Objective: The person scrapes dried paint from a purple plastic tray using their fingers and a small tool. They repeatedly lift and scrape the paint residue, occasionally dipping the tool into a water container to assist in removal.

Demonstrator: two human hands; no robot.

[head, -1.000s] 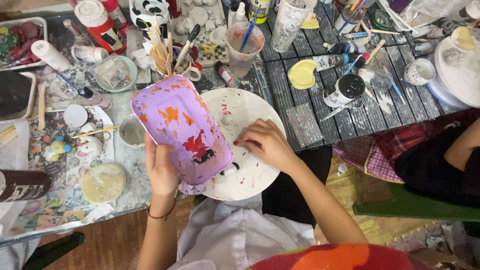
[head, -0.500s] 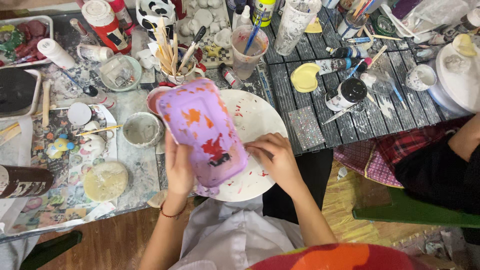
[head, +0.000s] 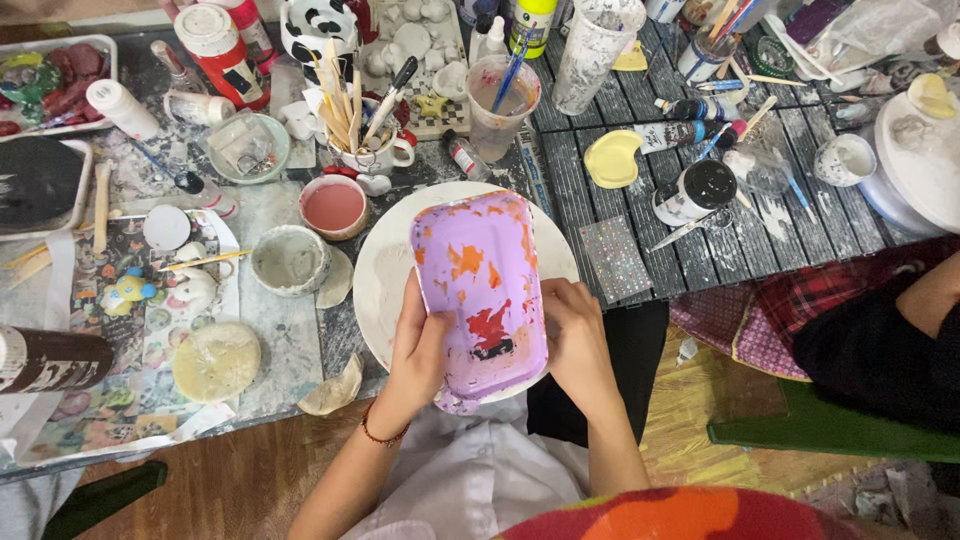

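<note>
The purple rectangular painted tray [head: 480, 290] covers the middle of the round white plate [head: 385, 275], so whatever lies there is hidden. The left hand [head: 420, 350] and right hand [head: 575, 340] wrap the tray's near corners, hiding its lower rim; the fingers underneath cannot be seen. The brown cylindrical bottle [head: 50, 360] is cut off by the left edge, and the black flat tray [head: 35, 185] likewise. Another person's dark sleeve [head: 880, 350] runs out of the right edge. The little figures on the patterned paper sheet [head: 130, 300] are perhaps stickers, too small to tell.
</note>
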